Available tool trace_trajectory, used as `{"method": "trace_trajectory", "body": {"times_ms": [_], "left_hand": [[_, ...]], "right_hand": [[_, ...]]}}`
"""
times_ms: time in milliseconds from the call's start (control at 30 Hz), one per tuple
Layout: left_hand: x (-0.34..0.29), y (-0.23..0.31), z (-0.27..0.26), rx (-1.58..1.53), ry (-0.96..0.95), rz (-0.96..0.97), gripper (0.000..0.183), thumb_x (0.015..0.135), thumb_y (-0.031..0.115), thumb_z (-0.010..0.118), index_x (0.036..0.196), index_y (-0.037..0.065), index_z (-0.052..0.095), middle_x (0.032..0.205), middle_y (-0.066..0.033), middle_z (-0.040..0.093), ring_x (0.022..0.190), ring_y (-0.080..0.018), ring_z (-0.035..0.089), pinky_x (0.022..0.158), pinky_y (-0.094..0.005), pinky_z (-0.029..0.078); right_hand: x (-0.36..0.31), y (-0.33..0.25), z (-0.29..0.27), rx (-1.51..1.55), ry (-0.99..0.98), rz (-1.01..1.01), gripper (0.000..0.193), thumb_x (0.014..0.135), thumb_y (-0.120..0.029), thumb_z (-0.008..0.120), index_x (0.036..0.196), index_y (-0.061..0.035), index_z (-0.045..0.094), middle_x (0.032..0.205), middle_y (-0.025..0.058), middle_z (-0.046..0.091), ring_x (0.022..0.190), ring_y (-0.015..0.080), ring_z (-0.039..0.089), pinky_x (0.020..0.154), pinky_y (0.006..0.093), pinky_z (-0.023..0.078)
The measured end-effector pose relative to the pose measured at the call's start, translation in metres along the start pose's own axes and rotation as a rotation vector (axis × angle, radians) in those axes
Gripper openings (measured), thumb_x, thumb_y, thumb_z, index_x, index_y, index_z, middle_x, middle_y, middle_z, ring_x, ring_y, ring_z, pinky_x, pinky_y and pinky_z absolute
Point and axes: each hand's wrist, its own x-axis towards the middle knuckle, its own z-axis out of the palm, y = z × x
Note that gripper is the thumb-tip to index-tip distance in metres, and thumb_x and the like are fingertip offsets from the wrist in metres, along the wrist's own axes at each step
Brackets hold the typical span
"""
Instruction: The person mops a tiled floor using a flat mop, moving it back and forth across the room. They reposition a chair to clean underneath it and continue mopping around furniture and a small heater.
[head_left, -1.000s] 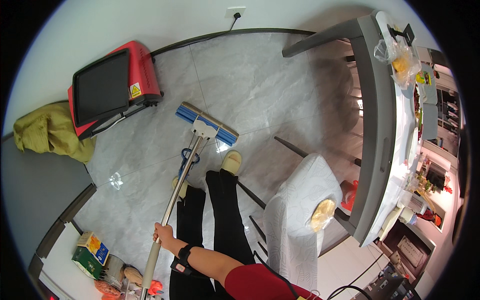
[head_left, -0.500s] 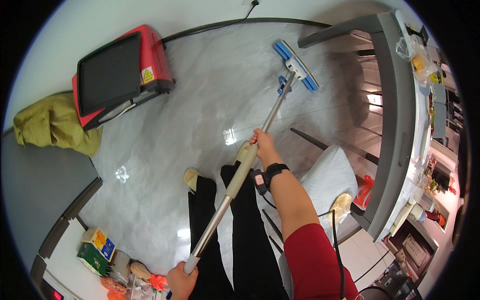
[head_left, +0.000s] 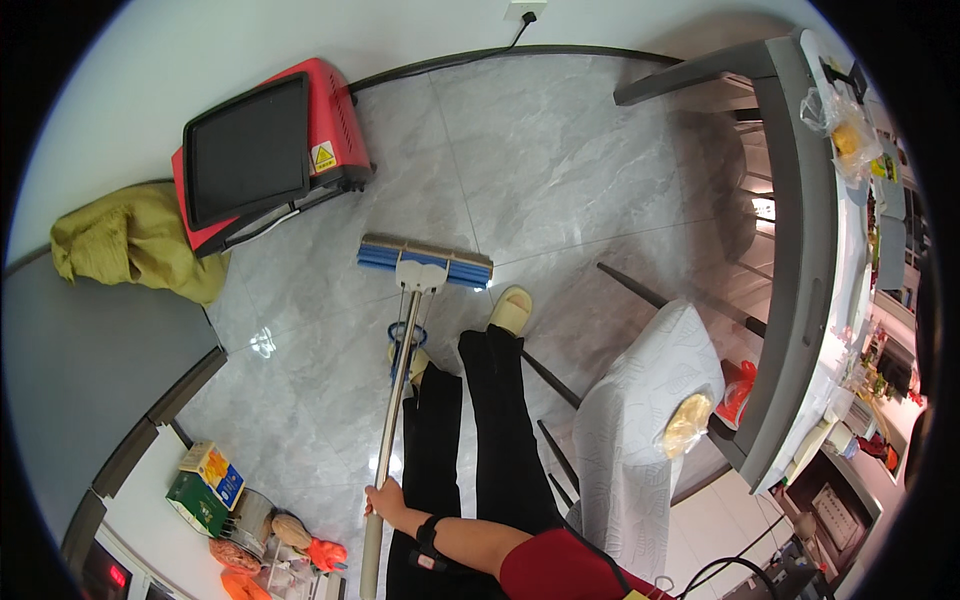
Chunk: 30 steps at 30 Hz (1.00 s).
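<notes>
A sponge mop [head_left: 398, 365] with a blue-edged head [head_left: 425, 265] lies with that head on the grey marbled floor, just ahead of my feet. My right hand [head_left: 385, 499] is wrapped round the pale grip of its metal pole, low in the picture. A blue lever piece [head_left: 407, 340] sits on the pole over my left slipper. From the right, my forearm reaches across my black trousers, with a dark strap at the wrist. My left hand is out of sight, and the pole's lower end runs out of the picture.
At the left stand a red machine with a black tray [head_left: 248, 150] and an olive cloth [head_left: 130, 240]. A chair with a pale cover [head_left: 640, 400] and a grey table [head_left: 800, 270] are on the right. Boxes and bags [head_left: 205, 490] sit at lower left.
The mop head has come from the far right back toward my feet and leftward. My right hand has drawn back low with the pole, and my left hand has left the picture.
</notes>
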Motion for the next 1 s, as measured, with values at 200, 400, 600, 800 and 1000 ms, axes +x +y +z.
{"method": "trace_trajectory", "body": {"times_ms": [200,400,600,800,1000], "left_hand": [[0.014,0.046,0.022,-0.071,-0.070,0.110,0.039,0.074,0.029,0.067,0.098,-0.001,0.060,0.077,-0.0192,0.062,0.063,-0.0319,0.058,0.062,-0.0379,0.047],[0.073,0.305,-0.013,-0.244,0.282,0.629,0.027,0.066,0.026,0.065,0.073,0.001,0.059,0.063,-0.0206,0.058,0.061,-0.0383,0.058,0.057,-0.0459,0.045],[0.060,0.394,-0.081,-0.326,0.309,0.610,0.024,0.066,0.025,0.064,0.069,0.001,0.057,0.062,-0.0202,0.058,0.061,-0.0391,0.058,0.055,-0.0460,0.044],[0.092,0.168,0.009,-0.163,0.408,0.587,0.043,0.073,0.034,0.066,0.100,0.001,0.060,0.074,-0.0170,0.063,0.067,-0.0336,0.059,0.062,-0.0402,0.048],[0.073,0.026,0.072,-0.017,-0.145,-0.014,0.049,0.073,0.043,0.062,0.096,0.000,0.062,0.081,-0.0219,0.063,0.077,-0.0389,0.060,0.068,-0.0438,0.049]], "right_hand": [[0.016,-0.041,-0.048,0.089,-0.068,-0.248,0.012,0.074,-0.001,0.053,0.079,-0.0028,0.042,0.053,0.0101,0.050,0.044,0.0220,0.054,0.039,0.0354,0.045],[0.091,-0.254,-0.197,0.218,0.051,-0.661,0.020,0.084,-0.015,0.046,0.066,-0.0067,0.046,0.051,0.0085,0.045,0.039,0.0225,0.047,0.037,0.0365,0.044],[0.114,-0.339,-0.241,0.044,0.386,-0.706,0.022,0.082,-0.014,0.048,0.061,-0.0076,0.047,0.050,0.0050,0.046,0.043,0.0172,0.048,0.039,0.0322,0.038],[0.112,-0.133,-0.070,0.186,0.307,-0.558,0.017,0.083,-0.010,0.054,0.070,-0.0047,0.044,0.049,0.0075,0.047,0.036,0.0193,0.050,0.032,0.0321,0.041],[0.062,-0.050,0.007,0.310,-0.033,-0.083,0.011,0.075,0.000,0.050,0.065,0.0020,0.045,0.054,0.0123,0.051,0.045,0.0236,0.053,0.049,0.0394,0.052]]}}
